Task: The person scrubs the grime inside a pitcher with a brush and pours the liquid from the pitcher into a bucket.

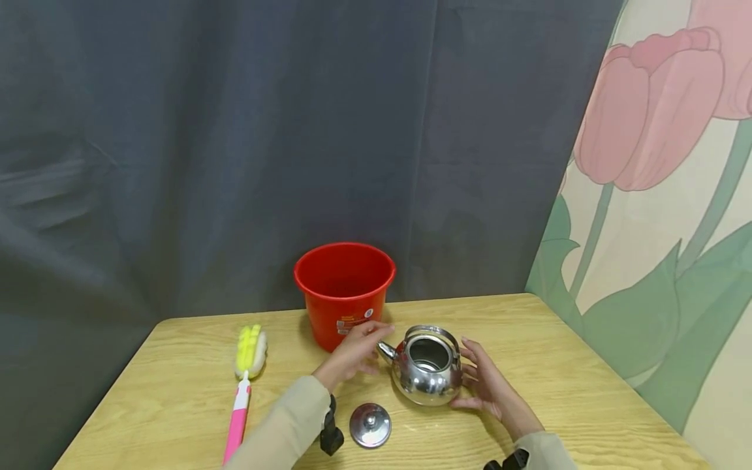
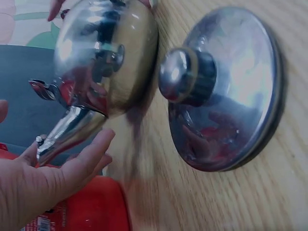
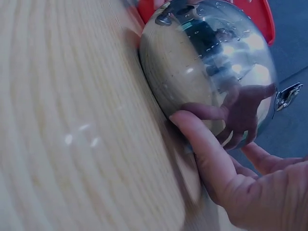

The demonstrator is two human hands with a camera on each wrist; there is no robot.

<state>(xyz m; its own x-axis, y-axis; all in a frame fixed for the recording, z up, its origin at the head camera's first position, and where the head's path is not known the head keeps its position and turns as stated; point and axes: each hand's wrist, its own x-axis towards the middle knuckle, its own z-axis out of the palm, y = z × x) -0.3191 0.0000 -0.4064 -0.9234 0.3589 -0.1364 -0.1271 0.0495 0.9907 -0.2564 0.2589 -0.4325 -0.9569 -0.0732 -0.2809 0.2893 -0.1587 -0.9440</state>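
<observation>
A shiny steel kettle with its top uncovered stands on the wooden table, spout pointing left. My left hand is by the spout, its fingers loosely extended around the tip and holding nothing. On the kettle's other side is my right hand, fingers spread along the round body. In the right wrist view the thumb lies against the lower wall of the kettle, and the other fingers are partly hidden behind it. The round steel lid lies knob up on the table, near my left wrist.
A red bucket stands behind my left hand at the table's back edge. To the left lies a brush with a pink-and-white handle and a yellow-and-white head. A dark curtain hangs behind the table; a tulip-patterned wall is at right.
</observation>
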